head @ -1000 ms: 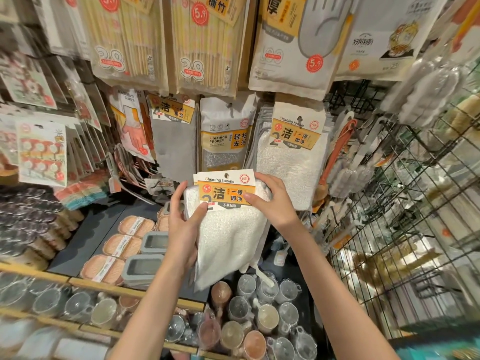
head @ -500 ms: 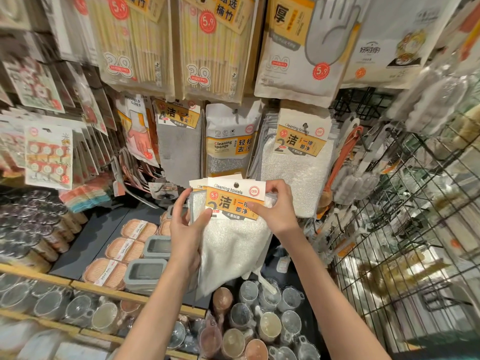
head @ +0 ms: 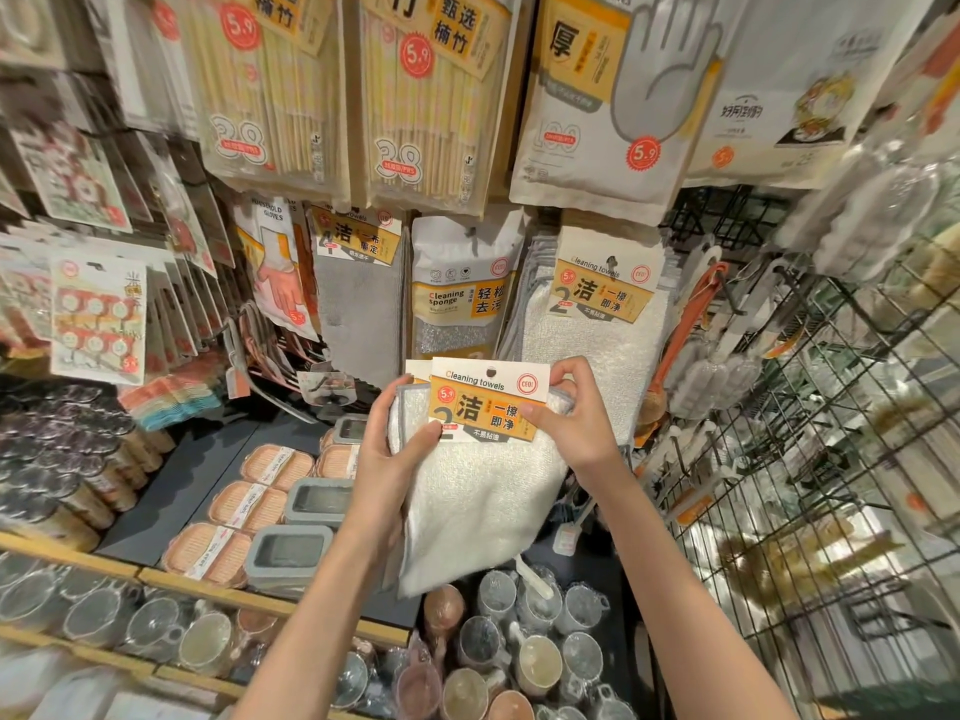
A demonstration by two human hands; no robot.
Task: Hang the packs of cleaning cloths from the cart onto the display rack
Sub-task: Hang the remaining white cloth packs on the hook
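Cloth pack [head: 483, 491] upright, label up, in both hands' grip

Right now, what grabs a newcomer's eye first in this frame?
Dead centre, both hands hold up a white pack of cleaning towels: the left hand grips its left edge, the right hand pinches the orange header card. Just above and right hangs a matching pack on the rack. A black wire grid fills the right side.
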